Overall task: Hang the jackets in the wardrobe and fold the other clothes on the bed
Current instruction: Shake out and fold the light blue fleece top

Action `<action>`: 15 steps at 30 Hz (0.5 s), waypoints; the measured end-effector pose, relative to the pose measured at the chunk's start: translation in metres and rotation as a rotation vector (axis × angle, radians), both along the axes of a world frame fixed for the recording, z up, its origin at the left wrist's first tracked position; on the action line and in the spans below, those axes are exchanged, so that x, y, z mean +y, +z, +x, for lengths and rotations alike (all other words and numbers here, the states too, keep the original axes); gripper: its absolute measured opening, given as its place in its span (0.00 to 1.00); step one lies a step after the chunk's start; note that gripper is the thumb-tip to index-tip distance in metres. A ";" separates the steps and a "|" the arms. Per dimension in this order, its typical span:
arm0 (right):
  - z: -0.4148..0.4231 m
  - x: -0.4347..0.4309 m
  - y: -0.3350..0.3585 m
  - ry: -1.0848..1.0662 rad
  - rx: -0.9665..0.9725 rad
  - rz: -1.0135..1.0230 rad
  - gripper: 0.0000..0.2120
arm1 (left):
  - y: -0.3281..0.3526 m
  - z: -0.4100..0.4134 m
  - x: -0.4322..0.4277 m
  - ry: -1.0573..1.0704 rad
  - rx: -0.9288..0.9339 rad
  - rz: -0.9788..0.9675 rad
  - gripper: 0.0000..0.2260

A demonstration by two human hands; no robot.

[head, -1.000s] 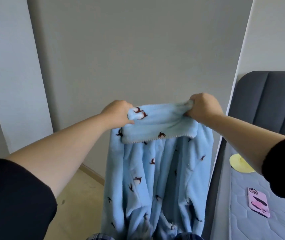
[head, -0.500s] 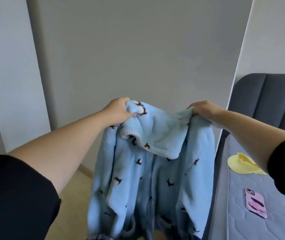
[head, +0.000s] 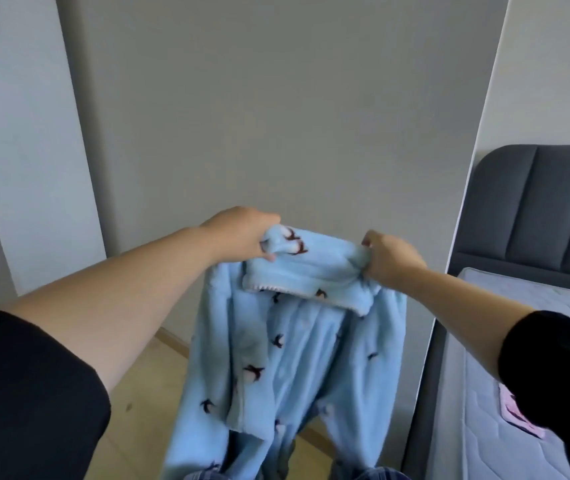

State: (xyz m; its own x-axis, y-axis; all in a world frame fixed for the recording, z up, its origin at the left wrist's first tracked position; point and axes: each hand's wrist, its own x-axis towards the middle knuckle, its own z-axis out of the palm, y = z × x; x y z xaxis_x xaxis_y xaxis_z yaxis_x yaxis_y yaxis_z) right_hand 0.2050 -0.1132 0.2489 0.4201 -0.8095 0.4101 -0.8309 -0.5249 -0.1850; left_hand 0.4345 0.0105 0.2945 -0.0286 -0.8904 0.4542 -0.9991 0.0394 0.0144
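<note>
Head view. Held up a blue fleece garment [head: 287, 358], printed with small dark birds, in the air before a plain grey wall panel [head: 294, 116], just off the side edge of the bed [head: 505, 306] and resting on nothing visible, with the hem cut off by the lower frame edge above the floor [head: 145, 427]. Gripped one end of the turned-down collar [head: 311, 275] with the left hand [head: 242, 237], curled tight round a bunched fold. Pinched the other end with the right hand [head: 392, 259], closed on the fabric between thumb and bent fingers. Set both hands apart and near level, judged as a way to draw the collar taut and to let body and sleeves drop straight under their own weight, with the front opening and the small pale bobbles along it turned toward the camera for inspection. Judged as the sorting step: took collar and front opening as signs of a jacket meant for the wardrobe, though could not tell for certain from soft fleece alone. Saw no hanger and no open wardrobe. Noted the bed's bare quilted top below the dark padded headboard [head: 546, 209], usable for folding, with a pink flat item [head: 518, 417] near that same side edge, partly hidden by the right sleeve. Expected limp fleece to sag and slide on any loosening of either grip.
</note>
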 end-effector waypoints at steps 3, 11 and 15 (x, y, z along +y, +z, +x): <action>0.002 -0.003 0.019 0.038 -0.405 -0.189 0.12 | 0.008 0.021 0.005 0.168 -0.149 -0.062 0.14; -0.013 -0.010 0.065 -0.135 -0.349 -0.017 0.05 | -0.009 0.003 -0.007 0.165 0.166 -0.132 0.04; -0.047 -0.001 0.101 -0.167 -0.552 -0.181 0.03 | 0.043 -0.030 -0.023 0.258 0.056 -0.252 0.10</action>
